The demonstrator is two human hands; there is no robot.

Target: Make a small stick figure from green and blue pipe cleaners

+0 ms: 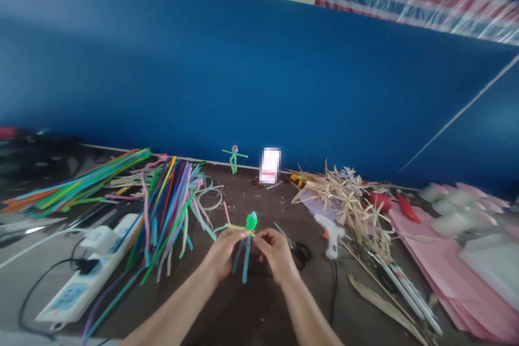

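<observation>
Between my two hands is a small pipe-cleaner figure [252, 221] with a green and light-blue head, a yellow-green arm stretching left and two blue legs hanging down. My left hand [227, 248] pinches it near the base of the arm. From the other side, my right hand [275, 251] has thumb and finger closed on a yellow-green piece just below the head. Fingertips partly hide the body. Farther back, a finished-looking green pipe-cleaner figure [234, 159] stands upright with its arms spread.
Bundled coloured pipe cleaners [166, 205] and a white power strip [89, 275] lie left. Right of my hands are black-handled scissors [300, 253], a white glue gun [333, 235], dried straw strips [336, 189] and pink sheets [441, 281]. A blue panel [243, 75] rises behind the table.
</observation>
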